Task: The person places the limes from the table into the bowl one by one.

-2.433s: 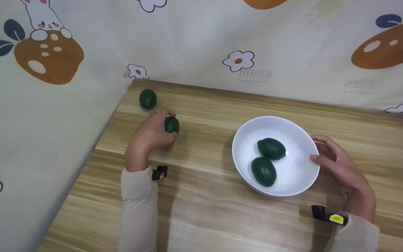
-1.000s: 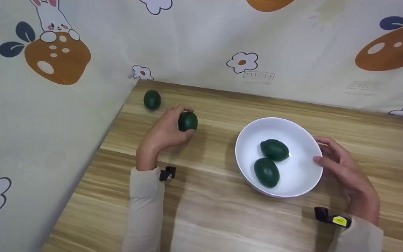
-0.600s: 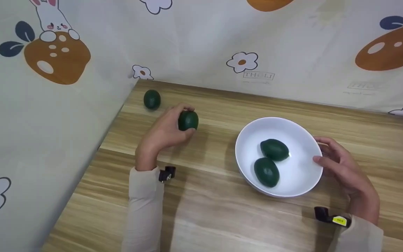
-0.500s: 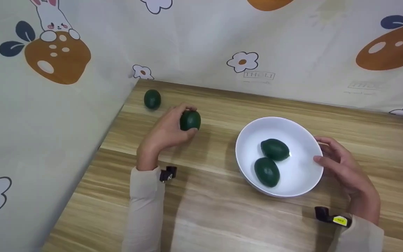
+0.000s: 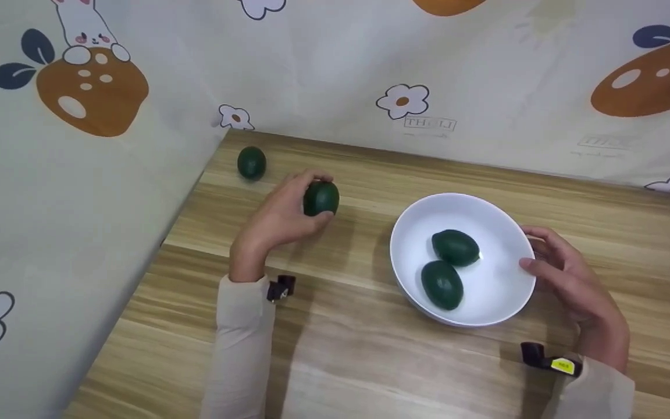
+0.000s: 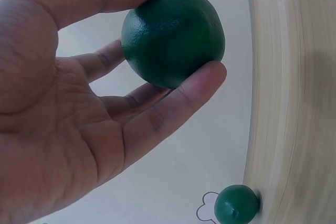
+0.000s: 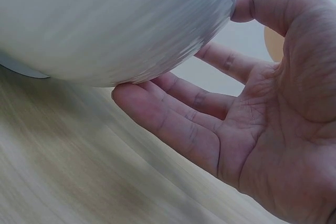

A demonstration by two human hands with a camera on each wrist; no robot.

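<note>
My left hand grips a dark green lime between thumb and fingers, lifted over the table left of the bowl. In the left wrist view the lime is pinched by the thumb and fingertips, and the palm does not touch it. My right hand holds the white bowl at its right side, thumb at the rim. Fingertips press the bowl's outer wall in the right wrist view. Inside the bowl lie two limes, one lime touching the other lime.
Another lime rests near the table's far left corner, behind the left hand. The wood-grain table meets a printed white sheet at its back and left edges. Each wrist wears a small black camera.
My left hand has lifted the lime from the table and carried it right, toward the bowl, more slowly in the last second. My right hand and the bowl have stayed in place.
</note>
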